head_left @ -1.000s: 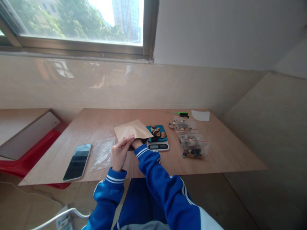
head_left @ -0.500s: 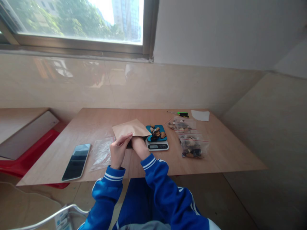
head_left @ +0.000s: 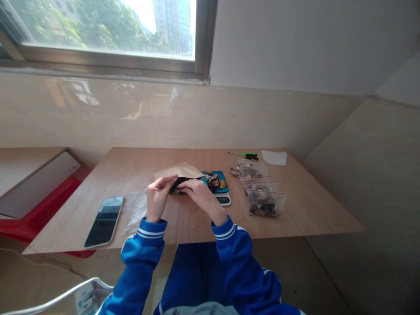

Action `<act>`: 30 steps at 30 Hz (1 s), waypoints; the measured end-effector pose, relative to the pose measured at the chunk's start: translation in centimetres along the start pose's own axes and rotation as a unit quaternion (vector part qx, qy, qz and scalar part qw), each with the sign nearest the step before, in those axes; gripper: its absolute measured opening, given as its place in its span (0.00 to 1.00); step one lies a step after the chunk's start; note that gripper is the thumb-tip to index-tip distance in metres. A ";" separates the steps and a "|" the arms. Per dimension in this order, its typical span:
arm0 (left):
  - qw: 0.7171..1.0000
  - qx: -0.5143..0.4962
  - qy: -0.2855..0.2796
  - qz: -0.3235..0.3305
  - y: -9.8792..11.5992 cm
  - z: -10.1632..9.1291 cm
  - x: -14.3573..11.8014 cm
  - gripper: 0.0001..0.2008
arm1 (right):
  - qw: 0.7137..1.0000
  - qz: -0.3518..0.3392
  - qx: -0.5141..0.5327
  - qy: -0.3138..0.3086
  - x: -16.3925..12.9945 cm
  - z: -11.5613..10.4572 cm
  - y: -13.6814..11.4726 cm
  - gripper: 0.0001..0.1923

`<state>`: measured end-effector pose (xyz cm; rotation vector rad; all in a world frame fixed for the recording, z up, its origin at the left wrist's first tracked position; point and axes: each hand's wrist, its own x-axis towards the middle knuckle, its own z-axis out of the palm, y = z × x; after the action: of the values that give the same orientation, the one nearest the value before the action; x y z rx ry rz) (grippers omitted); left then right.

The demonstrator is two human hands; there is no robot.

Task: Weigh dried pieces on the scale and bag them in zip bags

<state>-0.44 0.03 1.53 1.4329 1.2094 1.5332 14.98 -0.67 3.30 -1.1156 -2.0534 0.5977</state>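
A brown paper bag (head_left: 182, 170) lies open-mouthed toward me on the wooden table (head_left: 138, 166). My left hand (head_left: 158, 197) pinches the left side of its mouth. My right hand (head_left: 199, 195) grips the right side of the mouth, holding the dark opening apart. Just right of the bag sits a small digital scale (head_left: 219, 187) with a blue tray of brown and dark pieces on it; my right hand covers part of the scale's front.
A clear empty plastic bag (head_left: 136, 208) and a black phone (head_left: 104, 221) lie to the left. Two zip bags (head_left: 263, 199) of mixed pieces, a green-handled tool (head_left: 249, 155) and a white paper (head_left: 274, 158) lie right. A red chair (head_left: 39, 210) stands left.
My right hand has come out of the bag, where it was inserted, and now grips the bag's mouth edge. The bag has tilted lower and flatter. My left hand stayed on the mouth.
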 end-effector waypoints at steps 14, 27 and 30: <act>1.000 0.014 0.025 0.003 -0.2 -0.5 1.8 0.14 | 0.947 0.198 0.058 0.244 -2.0 -6.8 13.8 0.12; 0.999 0.026 0.017 0.006 -0.4 -0.6 1.5 0.14 | 0.960 0.239 -0.013 0.145 -1.8 -5.4 19.3 0.15; 1.000 0.025 0.018 0.005 -0.3 -0.5 1.4 0.14 | 0.962 0.235 0.010 0.141 -2.1 -5.5 19.2 0.18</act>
<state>-1.18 1.39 1.73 1.4507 1.2721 1.5513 30.01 7.85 -6.91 -1.5945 -1.5413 0.6393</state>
